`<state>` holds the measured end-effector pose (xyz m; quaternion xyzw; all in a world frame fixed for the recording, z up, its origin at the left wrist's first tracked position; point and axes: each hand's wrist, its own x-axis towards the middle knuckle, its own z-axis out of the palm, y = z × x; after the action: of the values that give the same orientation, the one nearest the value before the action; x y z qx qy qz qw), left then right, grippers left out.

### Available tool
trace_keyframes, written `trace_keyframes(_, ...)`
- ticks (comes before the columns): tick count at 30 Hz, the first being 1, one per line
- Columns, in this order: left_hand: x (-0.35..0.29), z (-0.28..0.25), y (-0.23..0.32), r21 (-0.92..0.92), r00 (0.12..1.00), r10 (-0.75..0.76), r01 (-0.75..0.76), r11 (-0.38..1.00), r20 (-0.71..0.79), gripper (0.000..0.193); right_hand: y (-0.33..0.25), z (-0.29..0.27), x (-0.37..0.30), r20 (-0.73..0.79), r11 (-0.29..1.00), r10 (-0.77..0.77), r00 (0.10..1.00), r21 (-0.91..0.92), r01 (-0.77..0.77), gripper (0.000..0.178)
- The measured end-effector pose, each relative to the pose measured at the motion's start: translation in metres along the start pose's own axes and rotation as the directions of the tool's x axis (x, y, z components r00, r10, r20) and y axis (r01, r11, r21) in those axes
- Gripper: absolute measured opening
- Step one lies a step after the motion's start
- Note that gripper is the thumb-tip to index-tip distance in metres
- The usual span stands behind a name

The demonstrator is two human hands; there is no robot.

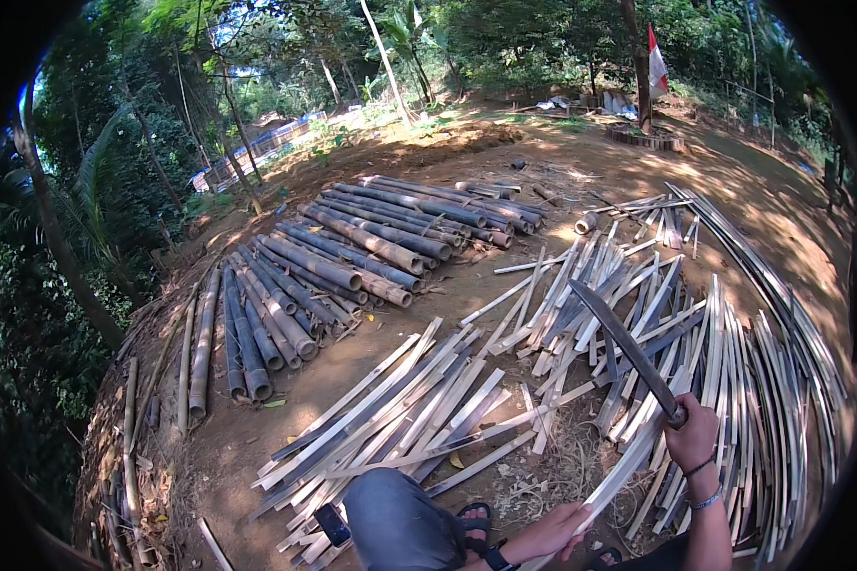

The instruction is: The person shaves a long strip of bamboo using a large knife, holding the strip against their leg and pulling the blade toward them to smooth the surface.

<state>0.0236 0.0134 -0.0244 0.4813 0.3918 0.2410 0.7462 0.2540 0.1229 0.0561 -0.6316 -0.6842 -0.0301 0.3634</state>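
My right hand [692, 436] is closed round the handle of a machete [628, 344], its long, slightly curved dark blade slanting up and to the left over split bamboo. Low in the view, my left hand [564, 529] grips a pale bamboo strip [621, 474]. That strip runs up and right toward the machete's handle end. Whether blade and strip touch, I cannot tell. Around both hands lie many more split bamboo strips [428, 400], pale inside and dark outside.
Whole bamboo poles [328, 255] lie in rows at the far left. Long thin strips [790, 400] curve along the right side. Shavings [567, 476] litter the soil between my feet and the pile. A tree trunk [637, 71] stands beside a red and white flag [656, 65] at the back.
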Motion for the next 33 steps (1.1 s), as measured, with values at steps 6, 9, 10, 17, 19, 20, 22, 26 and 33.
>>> trace_keyframes(6,-0.001,-0.002,-0.01,-0.041,0.999,-0.009,0.008,0.999,-0.031,0.039,0.01,-0.009,0.01,-0.111,0.996,-0.044,0.993,-0.078,0.035,0.024)
trace_keyframes(9,0.002,-0.011,-0.013,-0.029,0.998,-0.017,0.016,0.999,-0.056,0.039,0.029,-0.028,0.017,-0.177,0.979,0.011,0.984,-0.2,-0.047,0.021)
trace_keyframes(10,0.003,-0.013,-0.012,-0.027,0.998,-0.022,0.021,0.999,-0.053,0.039,0.033,-0.038,0.019,-0.183,0.955,0.077,0.98,-0.268,-0.126,0.021)
trace_keyframes(17,-0.025,-0.026,0.016,-0.209,0.996,-0.065,0.053,0.976,-0.052,0.039,0.065,-0.047,0.006,-0.182,0.946,0.323,0.929,0.03,-0.324,0.031)
trace_keyframes(19,-0.027,-0.025,0.02,-0.259,0.998,-0.065,0.06,0.964,-0.012,0.041,0.071,-0.057,-0.007,-0.266,0.98,0.197,0.944,0.066,-0.186,0.025)
trace_keyframes(20,-0.028,-0.022,0.022,-0.286,0.996,-0.087,0.08,0.955,-0.013,0.041,0.075,-0.057,-0.014,-0.23,0.95,0.233,0.945,0.263,-0.17,0.023)
trace_keyframes(22,-0.029,-0.021,0.023,-0.282,0.995,-0.098,0.09,0.955,-0.013,0.042,0.051,-0.072,-0.03,0.014,0.895,0.37,0.929,0.264,-0.361,0.032)
trace_keyframes(26,-0.029,-0.02,0.019,-0.283,0.996,-0.086,0.078,0.956,-0.017,0.042,0.019,-0.071,-0.055,0.11,0.976,0.2,0.974,0.069,-0.208,0.03)
trace_keyframes(33,-0.036,-0.015,0.022,-0.04,0.976,-0.006,-0.003,0.999,-0.219,0.037,0.001,-0.056,-0.082,0.499,0.98,0.0,0.867,-0.173,0.099,0.05)
